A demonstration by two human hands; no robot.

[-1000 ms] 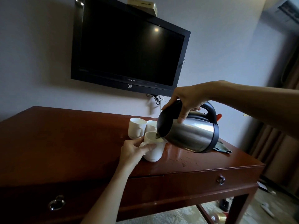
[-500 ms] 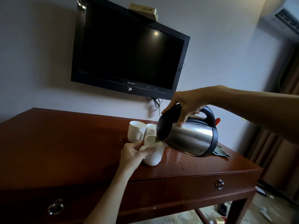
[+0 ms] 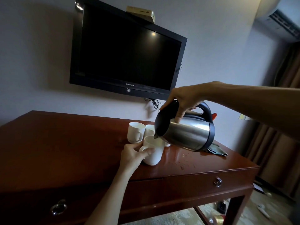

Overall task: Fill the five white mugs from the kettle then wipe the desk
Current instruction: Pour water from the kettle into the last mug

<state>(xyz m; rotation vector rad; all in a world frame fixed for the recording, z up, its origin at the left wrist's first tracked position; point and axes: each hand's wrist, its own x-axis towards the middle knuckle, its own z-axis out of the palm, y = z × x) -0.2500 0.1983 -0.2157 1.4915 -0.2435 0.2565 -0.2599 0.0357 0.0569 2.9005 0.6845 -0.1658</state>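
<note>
The right hand point(image 3: 183, 99) grips the kettle point(image 3: 186, 132) by its handle, tilted (spout over the rim) above a mug point(image 3: 154, 153) near the counter's point(image 3: 65, 143) front edge; the left hand point(image 3: 133, 155) holds that mug's handle. Two mugs point(image 3: 135, 131) stand behind.

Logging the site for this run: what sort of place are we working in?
Most likely a hotel room. A wall-mounted television hangs over a wooden desk with drawers, an air conditioner sits high on the wall, and curtains hang at the right.
</note>
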